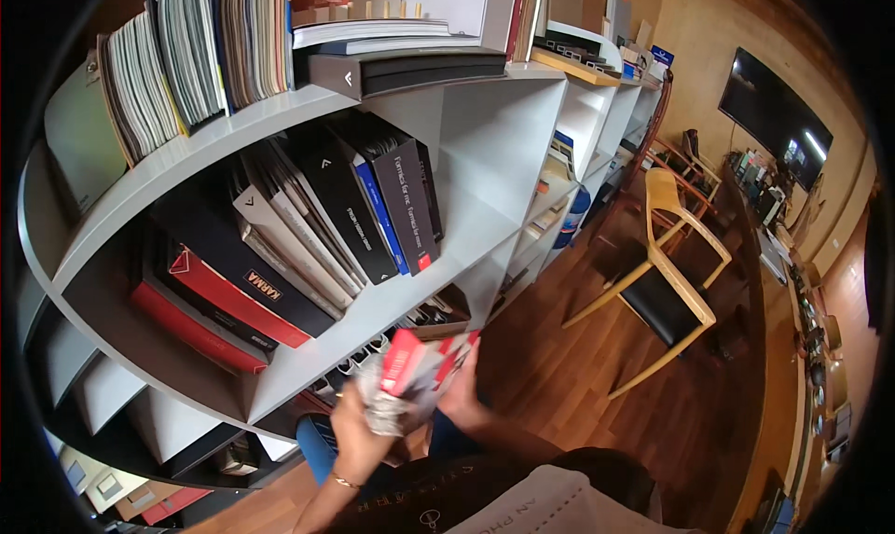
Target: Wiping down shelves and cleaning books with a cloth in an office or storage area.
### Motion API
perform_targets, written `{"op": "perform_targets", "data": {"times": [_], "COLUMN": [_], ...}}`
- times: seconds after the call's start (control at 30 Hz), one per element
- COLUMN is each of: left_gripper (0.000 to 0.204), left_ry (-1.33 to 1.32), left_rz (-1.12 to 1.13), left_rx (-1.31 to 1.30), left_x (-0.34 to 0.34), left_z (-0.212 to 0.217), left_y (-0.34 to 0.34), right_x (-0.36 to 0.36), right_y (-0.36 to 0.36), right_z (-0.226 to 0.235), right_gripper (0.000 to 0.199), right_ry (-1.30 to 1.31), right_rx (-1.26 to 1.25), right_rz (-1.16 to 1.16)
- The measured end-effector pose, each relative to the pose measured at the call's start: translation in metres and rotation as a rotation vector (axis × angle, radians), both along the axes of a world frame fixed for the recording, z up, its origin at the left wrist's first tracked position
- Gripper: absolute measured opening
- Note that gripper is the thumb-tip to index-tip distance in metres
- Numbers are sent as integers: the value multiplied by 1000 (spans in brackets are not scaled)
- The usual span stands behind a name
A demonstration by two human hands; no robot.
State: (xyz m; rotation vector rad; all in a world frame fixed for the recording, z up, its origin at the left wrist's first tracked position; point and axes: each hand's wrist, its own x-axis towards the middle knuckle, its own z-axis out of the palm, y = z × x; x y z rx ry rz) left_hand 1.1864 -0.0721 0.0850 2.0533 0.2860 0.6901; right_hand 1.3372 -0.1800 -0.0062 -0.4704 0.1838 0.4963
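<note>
In front of the shelf my left hand (356, 429) is closed around a blurred bundle (382, 399), whitish grey and crumpled-looking at its lower end. A red card-like piece (401, 361) stands up out of it. On the other side my right hand (459, 394) grips a red-and-white patterned flat piece (451, 359), perhaps a leaflet or thin booklet. The held things meet between my hands, and motion blur hides whether they are joined. Just behind them lies the lower shelf with a brown box (443, 327) and several black items with white marks.
Leaning binders (336, 208) fill the grey shelf unit (475, 217), red ones (200, 319) lying at its left. Upright catalogues (186, 49) line its top. To the right, a wooden chair (676, 273) with a black seat stands on the wood floor (550, 385), beside a long counter (769, 394).
</note>
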Motion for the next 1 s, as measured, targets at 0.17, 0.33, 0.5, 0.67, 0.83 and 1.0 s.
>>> {"op": "perform_targets", "data": {"times": [0.17, 0.33, 0.5, 0.67, 0.83, 1.0], "left_gripper": [60, 49, 58, 65, 61, 58], "left_ry": [-50, 157, 144, -215, -423, -640], "left_rz": [-340, -278, -330, -308, -165, -394], "left_rx": [205, 168, -1765, -1810, -1627, -1701], "left_x": [1, -8, 2, 7, 9, 28], "left_z": [5, -98, -97, -102, -99, -67], "left_y": [-10, 8, -21, -22, 9, 37], "right_x": [41, 71, 30, 36, -19, -58], "right_y": [0, 14, 30, 71, -31, -65], "right_z": [-78, -40, 10, -8, 33, 65], "right_gripper": [39, 37, 58, 59, 51, 52], "right_ry": [-500, -812, -776, -828, -1228, -1110], "right_rx": [466, 724, 756, 912, 23, -383], "right_rz": [334, 569, 694, 904, 985, 1006]}}
